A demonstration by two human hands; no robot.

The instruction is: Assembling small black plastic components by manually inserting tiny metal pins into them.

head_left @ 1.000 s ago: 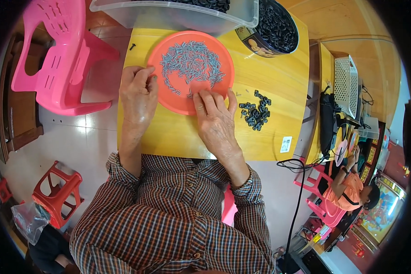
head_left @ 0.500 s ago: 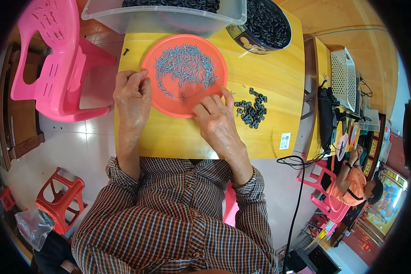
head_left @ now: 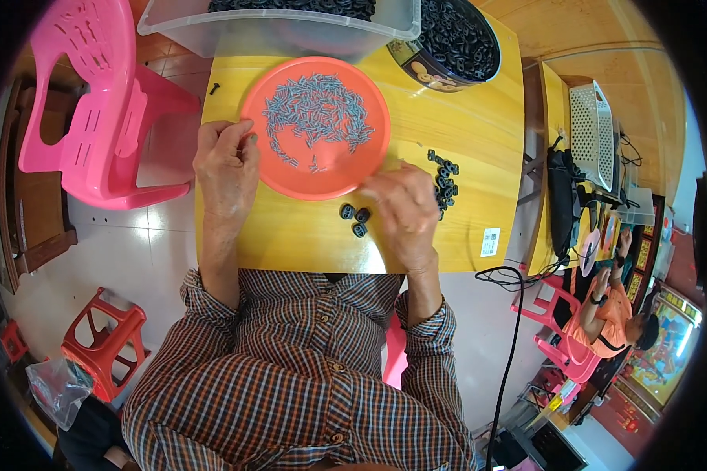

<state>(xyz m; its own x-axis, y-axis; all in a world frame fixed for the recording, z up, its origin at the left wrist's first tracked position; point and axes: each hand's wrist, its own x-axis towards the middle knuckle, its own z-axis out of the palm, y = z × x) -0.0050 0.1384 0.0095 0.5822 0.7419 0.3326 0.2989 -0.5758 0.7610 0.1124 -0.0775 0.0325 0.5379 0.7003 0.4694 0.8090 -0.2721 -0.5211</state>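
An orange-red round plate (head_left: 314,187) lies on the yellow table, with many small grey screws (head_left: 318,110) heaped toward its far side. At the plate's left rim is my left hand (head_left: 228,165), its thumb and fingers pinched together; whatever they hold is too small to make out. My right hand (head_left: 407,210) hangs right of the plate's near edge, its fingers bent and smeared by motion. It partly covers a pile of small black plastic pieces (head_left: 445,184). Three more black pieces (head_left: 359,229) with holes lie between my hands, just below the plate.
A clear plastic bin (head_left: 283,35) with black pieces stands at the table's far edge, beside a round tin (head_left: 452,47) full of them. A dark screw (head_left: 214,89) lies far left. Pink chair (head_left: 94,118) at left; a person in orange (head_left: 605,318) sits at right.
My right hand has moved right from the plate's near rim to beside the black pile. Three black pieces now show below the plate. My left hand stays nearly where it was.
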